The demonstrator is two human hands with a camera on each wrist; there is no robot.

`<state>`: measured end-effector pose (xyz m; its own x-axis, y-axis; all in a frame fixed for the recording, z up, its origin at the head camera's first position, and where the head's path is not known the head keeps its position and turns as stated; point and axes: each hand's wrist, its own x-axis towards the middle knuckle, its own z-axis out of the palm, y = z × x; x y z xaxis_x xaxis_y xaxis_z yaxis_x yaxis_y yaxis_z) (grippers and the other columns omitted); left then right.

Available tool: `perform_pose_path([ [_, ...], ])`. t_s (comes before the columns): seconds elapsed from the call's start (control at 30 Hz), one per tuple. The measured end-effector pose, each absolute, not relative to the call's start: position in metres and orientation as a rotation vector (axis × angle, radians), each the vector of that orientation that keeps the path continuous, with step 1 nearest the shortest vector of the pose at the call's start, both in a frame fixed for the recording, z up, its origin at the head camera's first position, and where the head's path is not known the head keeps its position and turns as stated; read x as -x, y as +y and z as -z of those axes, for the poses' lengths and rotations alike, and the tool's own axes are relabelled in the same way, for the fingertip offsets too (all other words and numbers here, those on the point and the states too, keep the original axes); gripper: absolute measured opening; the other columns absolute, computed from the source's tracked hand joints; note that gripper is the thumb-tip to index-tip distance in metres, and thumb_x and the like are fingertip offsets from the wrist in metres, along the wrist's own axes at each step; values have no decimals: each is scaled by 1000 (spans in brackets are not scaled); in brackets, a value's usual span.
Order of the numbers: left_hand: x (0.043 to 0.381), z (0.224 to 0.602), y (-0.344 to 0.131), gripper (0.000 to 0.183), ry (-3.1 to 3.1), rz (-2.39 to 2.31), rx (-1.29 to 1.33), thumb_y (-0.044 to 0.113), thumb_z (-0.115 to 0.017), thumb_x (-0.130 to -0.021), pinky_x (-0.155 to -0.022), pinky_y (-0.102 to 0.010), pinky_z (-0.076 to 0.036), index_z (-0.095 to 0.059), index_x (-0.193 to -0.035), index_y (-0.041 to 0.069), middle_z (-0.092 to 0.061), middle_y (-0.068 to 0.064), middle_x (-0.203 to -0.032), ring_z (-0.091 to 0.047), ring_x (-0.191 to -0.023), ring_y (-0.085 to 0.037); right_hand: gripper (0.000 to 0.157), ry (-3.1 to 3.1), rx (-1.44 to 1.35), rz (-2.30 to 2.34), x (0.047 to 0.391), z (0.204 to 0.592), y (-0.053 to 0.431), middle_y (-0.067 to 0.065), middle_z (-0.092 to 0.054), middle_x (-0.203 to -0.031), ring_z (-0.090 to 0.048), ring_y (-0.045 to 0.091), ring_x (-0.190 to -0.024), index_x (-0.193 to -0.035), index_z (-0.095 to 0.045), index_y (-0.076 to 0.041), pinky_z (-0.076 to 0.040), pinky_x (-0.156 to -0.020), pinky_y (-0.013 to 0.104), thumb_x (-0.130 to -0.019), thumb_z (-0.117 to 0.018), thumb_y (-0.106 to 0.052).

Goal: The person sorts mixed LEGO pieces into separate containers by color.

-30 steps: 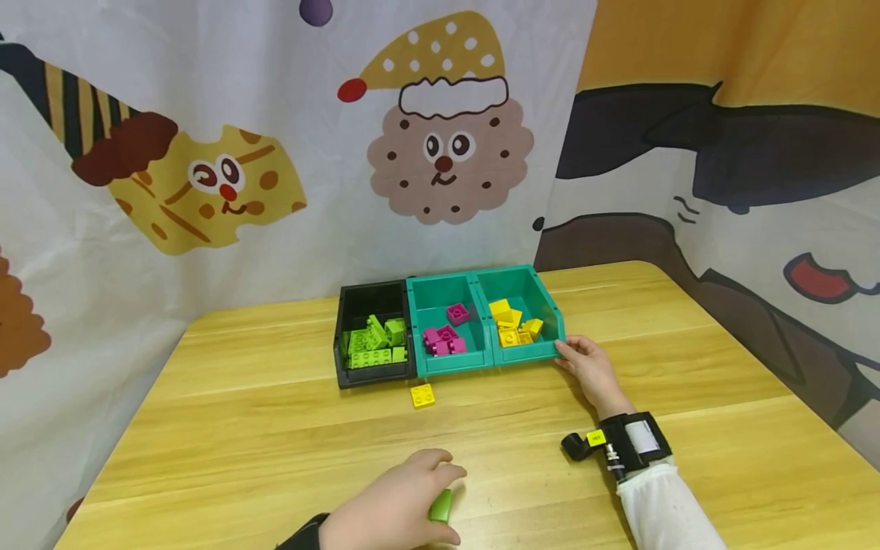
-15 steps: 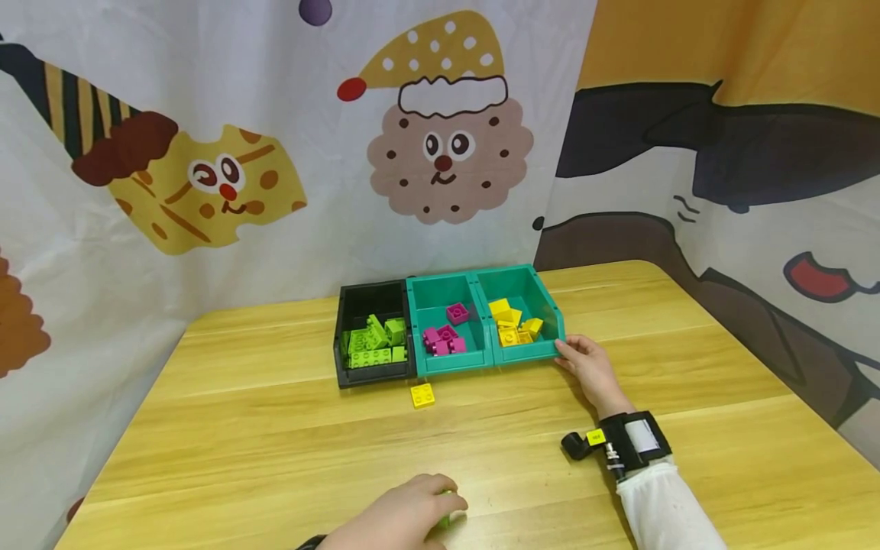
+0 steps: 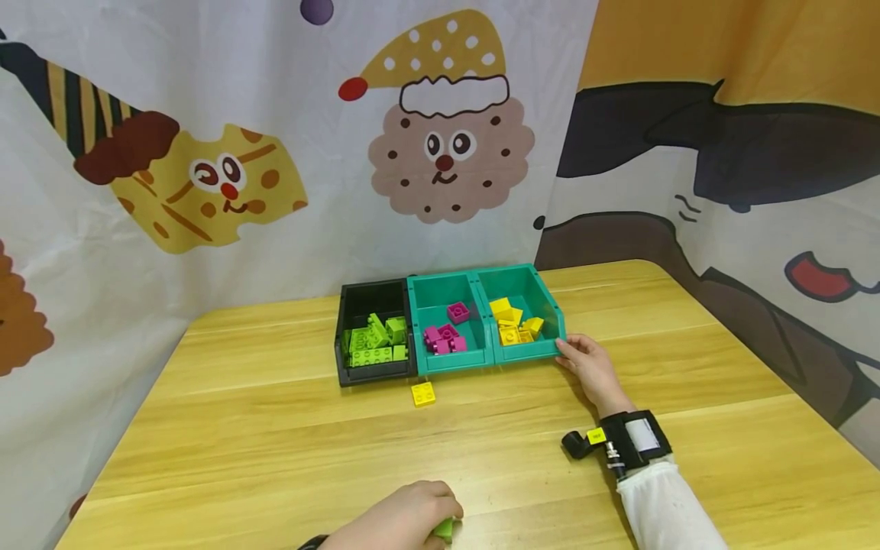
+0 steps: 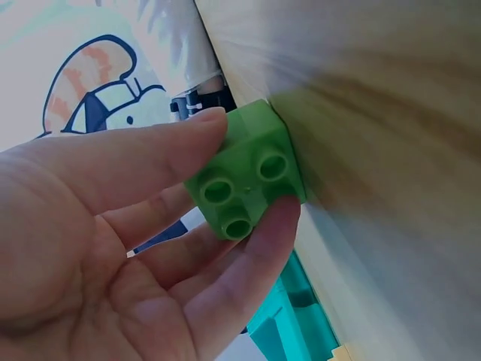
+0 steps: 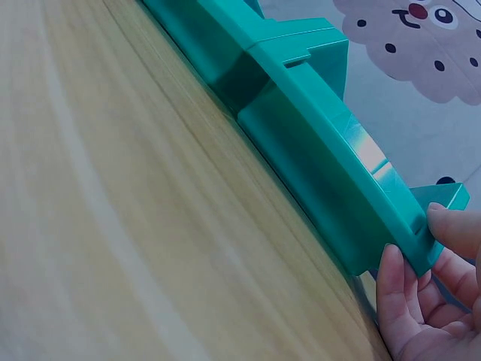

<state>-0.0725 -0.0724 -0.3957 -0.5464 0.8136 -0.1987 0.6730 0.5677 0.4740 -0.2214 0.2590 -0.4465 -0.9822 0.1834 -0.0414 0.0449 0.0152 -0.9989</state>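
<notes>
Low in the head view, my left hand [image 3: 406,516] pinches a green toy building block [image 4: 246,179] between thumb and fingers, close to the tabletop. The left wrist view shows round studs on the block's near face; fingers cover part of it. My right hand [image 3: 595,376] grips the front right corner of the right-hand teal bin [image 3: 525,354], which holds yellow blocks [image 3: 510,324]. In the right wrist view, the thumb [image 5: 457,229] lies on one side of that corner and the fingers on the other.
Left of it stand a middle teal bin [image 3: 450,364] with magenta blocks [image 3: 445,340] and a black bin [image 3: 376,374] with green blocks [image 3: 371,344]. One yellow block [image 3: 423,394] lies on the wooden table [image 3: 275,435] before them. A printed curtain [image 3: 330,214] hangs behind.
My left hand's fingers, spread around the green block a second ago, have drawn together on it, and the hand has sunk slightly lower in the head view. The right hand stays put.
</notes>
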Motion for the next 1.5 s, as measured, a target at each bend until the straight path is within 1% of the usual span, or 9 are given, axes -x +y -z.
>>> perform_pose_path([
  [0.37, 71, 390, -76, 16, 2506, -539, -1162, 15, -70, -85, -69, -14, -45, -67, -101, 12, -59, 11, -92, -49, -78, 4, 27, -2171, 241, -2122, 220, 445, 259, -6, -53, -89, -55, 0, -81, -109, -51, 3, -51, -77, 15, -94, -59, -19],
  [0.53, 73, 378, -85, 15, 2555, -678, -1107, 14, -69, -86, -74, -16, -48, -66, -101, 13, -59, 12, -96, -51, -83, 4, 25, -2172, 245, -2125, 220, 446, 259, -7, -53, -87, -55, 0, -81, -109, -51, 3, -51, -77, 15, -94, -58, -17],
  [0.7, 76, 368, -95, 14, 2624, -801, -1075, 13, -69, -85, -77, -19, -50, -64, -99, 14, -59, 11, -99, -53, -87, 2, 27, -2178, 241, -2120, 220, 446, 259, -8, -53, -87, -55, -1, -81, -111, -49, 4, -51, -77, 14, -95, -56, -17],
  [0.87, 79, 363, -102, 15, 2709, -890, -1055, 11, -69, -85, -82, -23, -52, -64, -99, 14, -63, 5, -106, -58, -92, -4, 29, -2174, 241, -2118, 219, 445, 259, -7, -53, -88, -54, -1, -81, -111, -49, 4, -51, -77, 15, -94, -58, -18],
  [0.93, 80, 362, -104, 15, 2754, -939, -1061, 9, -70, -83, -81, -23, -53, -64, -97, 13, -63, 2, -105, -59, -90, -5, 30, -2183, 236, -2111, 219, 445, 259, -7, -53, -89, -54, -1, -82, -111, -49, 5, -51, -77, 15, -95, -57, -18],
  [1.1, 86, 361, -111, 17, 2832, -1071, -1049, 6, -71, -80, -78, -22, -53, -63, -93, 12, -64, 2, -101, -59, -87, -6, 33, -2185, 225, -2108, 220, 446, 258, -6, -54, -90, -55, -1, -82, -113, -48, 7, -51, -78, 15, -95, -57, -18],
  [1.3, 105, 365, -117, 22, 2970, -1155, -999, 2, -74, -75, -76, -23, -53, -65, -93, 11, -66, -2, -103, -61, -87, -10, 33, -2169, 221, -2122, 221, 448, 260, -6, -54, -90, -55, 0, -82, -112, -49, 6, -51, -77, 15, -94, -59, -19],
  [1.4, 122, 363, -121, 24, 3065, -1185, -912, -1, -75, -74, -75, -27, -54, -66, -94, 9, -66, -6, -105, -62, -90, -15, 32, -2164, 210, -2130, 221, 448, 260, -6, -54, -89, -55, 0, -82, -111, -50, 5, -51, -77, 15, -93, -60, -20],
  [1.5, 145, 362, -127, 22, 3115, -1219, -792, -3, -74, -76, -76, -32, -55, -66, -96, 6, -66, -10, -105, -61, -91, -20, 33, -2173, 213, -2126, 221, 446, 258, -6, -54, -90, -55, 0, -82, -112, -49, 6, -51, -78, 15, -93, -59, -19],
])
